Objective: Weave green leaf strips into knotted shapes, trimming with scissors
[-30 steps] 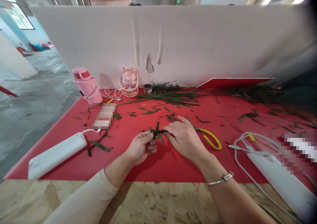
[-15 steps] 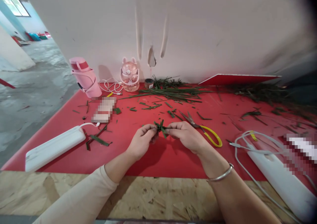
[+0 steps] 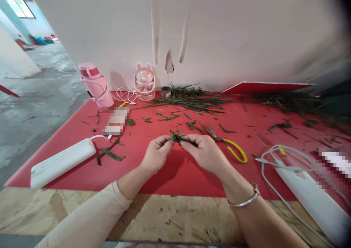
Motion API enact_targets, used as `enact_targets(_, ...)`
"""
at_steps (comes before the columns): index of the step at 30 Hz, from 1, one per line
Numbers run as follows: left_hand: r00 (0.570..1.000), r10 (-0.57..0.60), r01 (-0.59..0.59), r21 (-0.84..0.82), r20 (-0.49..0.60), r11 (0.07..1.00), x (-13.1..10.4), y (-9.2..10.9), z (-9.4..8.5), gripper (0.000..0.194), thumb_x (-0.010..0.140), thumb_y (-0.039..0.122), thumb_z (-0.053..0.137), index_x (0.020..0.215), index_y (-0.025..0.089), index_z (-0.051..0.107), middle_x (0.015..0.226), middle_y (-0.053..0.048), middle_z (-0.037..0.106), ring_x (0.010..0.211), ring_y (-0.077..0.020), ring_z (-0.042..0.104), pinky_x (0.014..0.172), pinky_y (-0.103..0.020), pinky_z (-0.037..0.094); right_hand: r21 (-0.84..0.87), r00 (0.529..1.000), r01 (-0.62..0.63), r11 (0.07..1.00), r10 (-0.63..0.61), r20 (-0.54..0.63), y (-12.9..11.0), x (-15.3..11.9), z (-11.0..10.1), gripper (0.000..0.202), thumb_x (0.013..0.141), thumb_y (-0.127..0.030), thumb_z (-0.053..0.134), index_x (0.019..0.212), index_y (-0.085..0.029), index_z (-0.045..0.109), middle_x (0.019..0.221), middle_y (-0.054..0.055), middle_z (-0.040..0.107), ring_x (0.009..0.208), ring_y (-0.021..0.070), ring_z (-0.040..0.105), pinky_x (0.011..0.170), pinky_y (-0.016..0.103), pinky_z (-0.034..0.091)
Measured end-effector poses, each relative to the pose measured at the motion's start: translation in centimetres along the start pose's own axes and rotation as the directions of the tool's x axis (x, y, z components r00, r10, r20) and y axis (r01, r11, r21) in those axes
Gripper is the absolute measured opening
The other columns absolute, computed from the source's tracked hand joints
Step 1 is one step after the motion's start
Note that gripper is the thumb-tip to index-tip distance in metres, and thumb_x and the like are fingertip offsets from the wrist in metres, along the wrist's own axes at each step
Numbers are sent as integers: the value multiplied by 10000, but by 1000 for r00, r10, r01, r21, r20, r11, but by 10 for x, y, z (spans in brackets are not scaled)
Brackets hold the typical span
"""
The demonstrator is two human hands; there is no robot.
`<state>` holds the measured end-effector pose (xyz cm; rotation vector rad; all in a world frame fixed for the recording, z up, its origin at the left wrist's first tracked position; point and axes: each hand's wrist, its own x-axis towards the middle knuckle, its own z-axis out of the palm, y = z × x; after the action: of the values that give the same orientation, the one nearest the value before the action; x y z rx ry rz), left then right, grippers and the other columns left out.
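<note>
Between my two hands, just above the red table cover (image 3: pixel 175 178), is a small knot of folded green leaf strips (image 3: pixel 177 136) with short ends sticking out. My left hand (image 3: pixel 157 153) pinches its left side between thumb and fingers. From the right, my right hand (image 3: pixel 201 147) is closed on the strip that runs out of the knot, and its tail shows over the fingers. Scissors with yellow handles (image 3: pixel 235 150) lie partly spread just beyond my right hand. Cut leaf pieces (image 3: pixel 111 154) are scattered around.
Long green strips (image 3: pixel 192 103) lie at the back beside a small tin (image 3: pixel 165 91). A pink flask (image 3: pixel 95 85) and clear pink bottle (image 3: pixel 144 83) stand back left. White power banks (image 3: pixel 63 162) with cables and a blurred phone (image 3: pixel 116 121) flank my arms.
The knot has turned in my fingers, so its ends now point differently and the strip's tail shows over my right hand. My right fingers have shifted slightly. The view has moved a little.
</note>
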<state>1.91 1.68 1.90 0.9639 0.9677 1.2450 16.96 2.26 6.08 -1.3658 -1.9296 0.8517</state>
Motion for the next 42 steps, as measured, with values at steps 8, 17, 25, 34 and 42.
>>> enact_targets(8,981,-188,146,-468,-45,872,11,-7,-5,223,641,233,692,622,150,486,457,86,341,397,-21,280,410,-165,230,-390,608,671,630,-769,-198,-18,-39,3,206,703,-133,591,886,-224,565,716,15,588,678,156,545,679,310,445)
enact_targets(17,927,-321,373,-541,193,754,1,-11,-3,206,717,300,626,866,159,645,863,-46,628,765,-129,570,663,-231,436,60,965,157,986,-140,-223,21,-8,45,164,789,-299,537,873,-169,592,753,41,599,639,137,530,605,256,439)
enact_targets(25,871,-409,489,-542,271,683,0,-11,-2,179,770,260,522,825,147,650,700,-20,599,600,-103,509,646,-248,421,559,989,-129,819,148,11,18,-9,48,233,781,-342,512,666,-152,581,615,3,571,575,120,522,556,241,436)
enact_targets(34,936,-333,349,-449,118,823,-4,-13,5,200,665,244,677,842,152,671,703,-15,593,627,-94,527,652,-233,438,475,995,-88,876,98,3,16,-9,44,262,804,-319,449,620,-158,544,583,-17,508,570,109,475,552,214,388)
enact_targets(42,976,-208,175,-321,-70,931,-4,-20,6,164,630,257,705,707,115,677,664,-31,636,626,-97,556,648,-226,452,29,981,-4,1000,10,-194,19,-9,40,287,816,-264,399,545,-182,442,493,-32,406,483,94,380,493,209,305)
